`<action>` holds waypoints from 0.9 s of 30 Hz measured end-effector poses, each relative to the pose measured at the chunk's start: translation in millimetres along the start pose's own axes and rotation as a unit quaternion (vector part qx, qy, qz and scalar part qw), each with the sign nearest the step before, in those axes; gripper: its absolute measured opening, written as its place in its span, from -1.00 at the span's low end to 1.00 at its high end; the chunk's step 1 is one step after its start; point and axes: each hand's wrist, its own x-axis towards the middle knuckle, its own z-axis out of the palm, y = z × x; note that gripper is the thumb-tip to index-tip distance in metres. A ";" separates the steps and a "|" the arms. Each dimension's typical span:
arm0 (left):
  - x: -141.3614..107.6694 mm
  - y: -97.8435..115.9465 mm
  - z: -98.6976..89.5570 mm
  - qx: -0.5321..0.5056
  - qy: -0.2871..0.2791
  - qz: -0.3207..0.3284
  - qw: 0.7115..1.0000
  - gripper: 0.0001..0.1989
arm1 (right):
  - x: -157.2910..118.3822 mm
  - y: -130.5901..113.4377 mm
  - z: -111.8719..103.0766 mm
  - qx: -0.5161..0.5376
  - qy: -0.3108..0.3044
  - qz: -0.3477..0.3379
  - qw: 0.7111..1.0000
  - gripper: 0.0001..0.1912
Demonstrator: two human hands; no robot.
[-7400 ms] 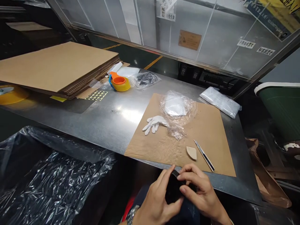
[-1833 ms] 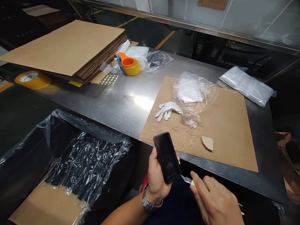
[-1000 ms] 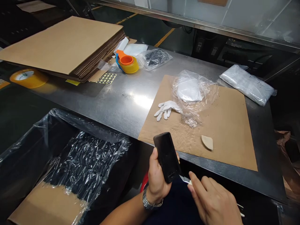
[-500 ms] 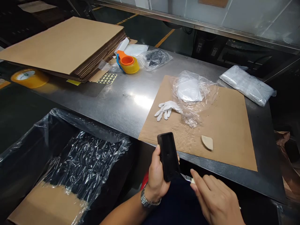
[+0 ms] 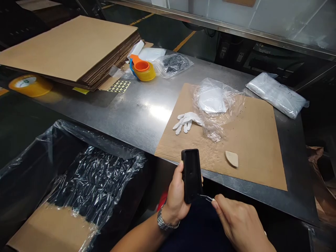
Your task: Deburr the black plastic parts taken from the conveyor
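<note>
both closed: left fingers (image 5: 177, 175) round hollow black case (image 5: 191, 175), right fingers (image 5: 224, 202) round metal tool (image 5: 206, 197).

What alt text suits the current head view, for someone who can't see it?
A left hand holds a shallow black case while the right hand holds a thin metal tool at its lower corner. Beyond, a white glove and crumpled clear plastic lie on cardboard on a metal table.

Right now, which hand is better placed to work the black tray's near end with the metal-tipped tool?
Right, I'd say: the right hand grips the thin tool, its tip by that end of the black tray. The left hand is occupied holding the tray.
</note>
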 end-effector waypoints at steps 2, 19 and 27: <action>0.3 -0.5 0.1 0.009 0.002 0.003 1.000 -0.60 | -0.6 0.7 1.0 -0.010 -0.002 0.001 1.000 -0.64; 7.8 -10.3 -5.2 0.104 0.021 0.070 0.992 -0.50 | -3.7 11.4 22.1 0.440 -0.275 0.228 0.824 -0.52; 12.9 -7.4 -3.3 -0.013 -0.032 0.010 0.999 -0.51 | -2.7 0.3 21.9 0.617 -0.193 0.266 0.716 -0.57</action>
